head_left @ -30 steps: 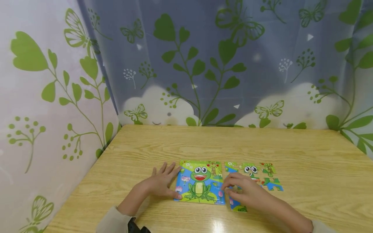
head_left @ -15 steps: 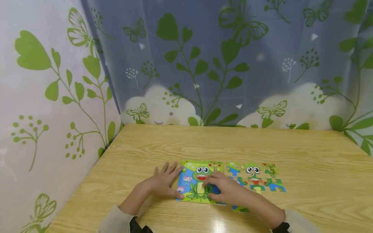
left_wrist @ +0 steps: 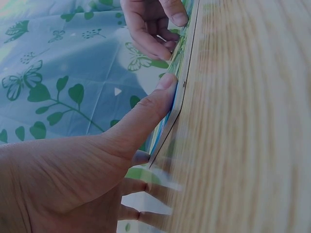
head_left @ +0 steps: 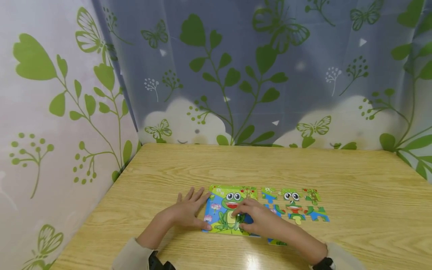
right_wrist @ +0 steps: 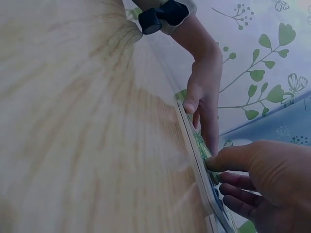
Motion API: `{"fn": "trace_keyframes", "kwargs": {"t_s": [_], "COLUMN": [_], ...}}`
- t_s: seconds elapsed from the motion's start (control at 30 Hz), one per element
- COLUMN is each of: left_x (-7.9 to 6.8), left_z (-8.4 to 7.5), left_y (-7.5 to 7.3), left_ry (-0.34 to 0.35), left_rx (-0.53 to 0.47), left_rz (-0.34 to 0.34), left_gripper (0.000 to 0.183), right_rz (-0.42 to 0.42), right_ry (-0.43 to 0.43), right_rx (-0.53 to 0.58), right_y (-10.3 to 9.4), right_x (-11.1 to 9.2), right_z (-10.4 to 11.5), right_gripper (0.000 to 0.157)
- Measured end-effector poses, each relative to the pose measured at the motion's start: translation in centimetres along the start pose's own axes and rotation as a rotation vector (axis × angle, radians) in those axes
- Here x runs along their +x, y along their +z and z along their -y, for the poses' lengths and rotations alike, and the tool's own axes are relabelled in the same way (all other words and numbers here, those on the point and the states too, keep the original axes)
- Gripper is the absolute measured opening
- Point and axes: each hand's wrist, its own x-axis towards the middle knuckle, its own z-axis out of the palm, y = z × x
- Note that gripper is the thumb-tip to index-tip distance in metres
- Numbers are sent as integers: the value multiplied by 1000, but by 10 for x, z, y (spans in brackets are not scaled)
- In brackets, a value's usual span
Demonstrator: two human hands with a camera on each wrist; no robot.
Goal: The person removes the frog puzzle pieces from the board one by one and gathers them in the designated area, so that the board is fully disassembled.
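Note:
A square frog picture board [head_left: 217, 210] lies on the table. My left hand [head_left: 190, 212] rests at its left side with the fingers spread; in the left wrist view the thumb [left_wrist: 167, 82] presses on its edge. My right hand [head_left: 261, 219] is over the board's right half, fingers bent and fingertips at the frog's belly. In the right wrist view its thumb [right_wrist: 214, 164] touches the board's surface. No loose piece shows between these fingers, though the hand hides part of the board. Several jigsaw pieces [head_left: 291, 196] lie to the right, some partly behind the right forearm.
The wooden table [head_left: 189, 163] reaches back to a blue curtain [head_left: 233, 75] with leaf and butterfly prints. A pale printed curtain [head_left: 40, 112] hangs at the left. One jigsaw piece [head_left: 276, 242] lies apart near the board's front right corner, partly under the forearm.
My right hand has moved left from the gap between board and loose pieces onto the frog picture, and then stays there. The left hand has kept its place.

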Motion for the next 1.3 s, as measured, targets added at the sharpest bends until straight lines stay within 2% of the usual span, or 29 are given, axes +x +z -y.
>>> {"fn": "trace_keyframes", "kwargs": {"t_s": [0.13, 0.37, 0.87, 1.03, 1.3], "left_x": [-1, 0, 2, 2, 0], "left_z": [-1, 0, 1, 2, 1], "left_y": [0, 0, 2, 2, 0], "left_ry": [0, 7, 10, 15, 1], "left_rx": [-4, -3, 5, 1, 3], "left_rz": [-1, 0, 4, 3, 10], "left_gripper": [98, 97, 97, 97, 97], "right_rz": [-8, -58, -129, -142, -170], "right_ry": [-26, -48, 9, 7, -35], "right_rx": [56, 85, 204, 218, 214], "right_y": [1, 5, 4, -8, -28], "right_x": [1, 2, -3, -14, -43], "right_z": [0, -2, -8, -9, -18], "right_gripper": [23, 20, 25, 25, 24]}}
